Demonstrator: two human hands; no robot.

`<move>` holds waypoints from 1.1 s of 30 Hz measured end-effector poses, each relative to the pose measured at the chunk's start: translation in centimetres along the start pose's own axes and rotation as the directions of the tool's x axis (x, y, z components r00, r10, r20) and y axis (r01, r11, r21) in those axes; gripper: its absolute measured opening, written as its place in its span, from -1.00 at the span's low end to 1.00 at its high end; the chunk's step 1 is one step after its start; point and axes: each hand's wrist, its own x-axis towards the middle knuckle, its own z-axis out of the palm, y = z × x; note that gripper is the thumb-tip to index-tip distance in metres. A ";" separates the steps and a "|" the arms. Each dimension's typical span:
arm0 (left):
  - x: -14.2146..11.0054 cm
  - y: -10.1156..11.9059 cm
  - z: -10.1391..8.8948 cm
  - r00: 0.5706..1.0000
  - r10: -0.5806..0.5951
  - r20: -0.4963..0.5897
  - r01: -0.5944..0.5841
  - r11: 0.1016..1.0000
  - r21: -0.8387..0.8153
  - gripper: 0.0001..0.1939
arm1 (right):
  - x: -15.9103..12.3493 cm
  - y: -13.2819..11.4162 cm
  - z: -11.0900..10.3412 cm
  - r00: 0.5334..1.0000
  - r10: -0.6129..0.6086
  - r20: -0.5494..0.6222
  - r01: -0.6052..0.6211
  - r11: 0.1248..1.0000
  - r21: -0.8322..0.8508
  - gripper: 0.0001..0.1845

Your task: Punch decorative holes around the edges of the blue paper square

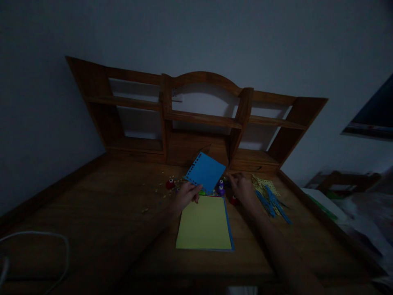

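Observation:
In the head view, my left hand [188,194] pinches the lower corner of a blue paper sheet [206,172], held tilted above the desk. A row of punched holes runs along the sheet's upper left edge. My right hand [241,185] is curled just right of the sheet, beside small dark and purple pieces; what its fingers hold is too dark to make out. Below lies a yellow paper sheet [204,223] on top of blue paper. Around the hands stand small knobs with eye-like spots: a red one [170,183], a purple one [220,189] and another red one [233,200].
Yellow and blue punched paper strips [272,200] lie in a heap on the right. Small paper bits [156,190] are scattered at left. A wooden shelf unit [202,119] stands along the desk's back. A white cable [39,233] loops at lower left.

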 end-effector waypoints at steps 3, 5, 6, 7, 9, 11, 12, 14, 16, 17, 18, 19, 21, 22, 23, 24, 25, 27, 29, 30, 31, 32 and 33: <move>-0.2 0.1 0.3 0.998 -0.024 0.055 0.026 0.999 -0.023 -0.57 | -0.4 -1.5 -1.9 0.992 -0.112 -0.052 0.120 0.976 0.184 -0.53; -0.2 -0.1 0.3 0.995 -0.027 0.091 0.028 1.000 -0.003 -0.57 | -0.8 -2.3 -2.9 0.988 -0.151 -0.022 0.151 0.938 0.312 -0.55; -0.2 -0.2 0.3 0.995 -0.021 0.102 0.020 1.000 0.010 -0.57 | -0.9 -2.6 -3.2 0.987 -0.162 0.001 0.151 0.920 0.361 -0.57; -0.1 -0.4 0.2 0.994 -0.013 0.105 0.011 1.000 0.023 -0.57 | -1.1 -2.8 -3.4 0.986 -0.165 0.017 0.145 0.909 0.391 -0.60; 0.0 -0.7 0.1 0.994 -0.002 0.106 -0.002 0.999 0.043 -0.56 | -1.2 -3.0 -3.4 0.984 -0.169 0.048 0.135 0.902 0.410 -0.63; 0.0 -0.8 0.0 0.993 -0.005 0.117 -0.002 0.999 0.052 -0.56 | -1.2 -3.1 -3.3 0.982 -0.178 0.066 0.138 0.908 0.397 -0.63; 0.0 -0.8 0.1 0.994 -0.006 0.111 0.000 0.998 0.055 -0.55 | -1.2 -3.1 -3.2 0.981 -0.179 0.071 0.139 0.912 0.387 -0.63; -0.1 -0.4 0.0 0.999 0.015 0.044 -0.017 0.998 0.054 -0.56 | -1.2 -3.1 -3.0 0.986 -0.155 0.061 0.123 0.923 0.364 -0.59; -0.1 0.2 -0.2 0.993 0.064 -0.102 -0.059 0.997 0.049 -0.58 | -1.2 -2.9 -2.8 0.994 -0.103 0.031 0.087 0.937 0.337 -0.54; 0.0 0.6 -0.5 0.980 0.090 -0.179 -0.083 0.995 0.051 -0.59 | -1.2 -2.8 -2.7 0.996 -0.083 0.015 0.074 0.942 0.328 -0.52; 0.1 0.9 -0.8 0.962 0.111 -0.251 -0.100 0.993 0.055 -0.60 | -1.3 -2.7 -2.7 0.997 -0.075 0.001 0.071 0.943 0.325 -0.51; 0.2 1.2 -1.3 0.942 0.129 -0.309 -0.115 0.991 0.063 -0.59 | -1.3 -2.6 -2.7 0.997 -0.077 -0.008 0.076 0.943 0.325 -0.50; 0.5 1.6 -2.2 0.909 0.136 -0.393 -0.122 0.991 0.061 -0.55 | -1.3 -2.6 -2.7 0.996 -0.090 -0.012 0.089 0.941 0.328 -0.49; 0.6 1.6 -2.7 0.900 0.130 -0.415 -0.121 0.991 0.048 -0.53 | -1.3 -2.6 -2.7 0.995 -0.095 -0.007 0.092 0.940 0.329 -0.49; 0.7 1.6 -3.0 0.895 0.119 -0.430 -0.119 0.993 0.026 -0.52 | -1.4 -2.6 -2.7 0.995 -0.097 -0.001 0.092 0.941 0.326 -0.48; 0.8 1.6 -3.3 0.891 0.108 -0.441 -0.121 0.993 0.000 -0.52 | -1.4 -2.6 -2.7 0.995 -0.101 0.005 0.094 0.943 0.319 -0.47; 0.8 1.6 -3.5 0.891 0.101 -0.443 -0.125 0.992 -0.025 -0.51 | -1.4 -2.7 -2.7 0.994 -0.109 0.011 0.101 0.946 0.308 -0.47; 0.8 1.6 -3.5 0.900 0.103 -0.424 -0.146 0.987 -0.070 -0.52 | -1.6 -2.9 -2.6 0.990 -0.139 0.033 0.125 0.955 0.269 -0.47; 0.7 1.7 -3.2 0.918 0.119 -0.379 -0.179 0.976 -0.127 -0.57 | -1.7 -3.1 -2.5 0.985 -0.159 0.063 0.142 0.967 0.211 -0.48; 0.6 1.9 -3.1 0.925 0.125 -0.359 -0.196 0.966 -0.170 -0.60 | -1.7 -3.3 -2.3 0.984 -0.162 0.076 0.146 0.972 0.184 -0.49; 0.5 2.1 -3.0 0.930 0.129 -0.344 -0.209 0.956 -0.207 -0.62 | -1.7 -3.5 -2.2 0.983 -0.163 0.084 0.148 0.976 0.158 -0.49; 0.4 2.3 -2.9 0.934 0.125 -0.335 -0.211 0.949 -0.234 -0.63 | -1.7 -3.6 -2.1 0.982 -0.164 0.089 0.151 0.979 0.135 -0.50; 0.4 2.4 -2.8 0.934 0.118 -0.337 -0.209 0.946 -0.248 -0.64 | -1.7 -3.7 -1.9 0.982 -0.165 0.092 0.154 0.981 0.114 -0.50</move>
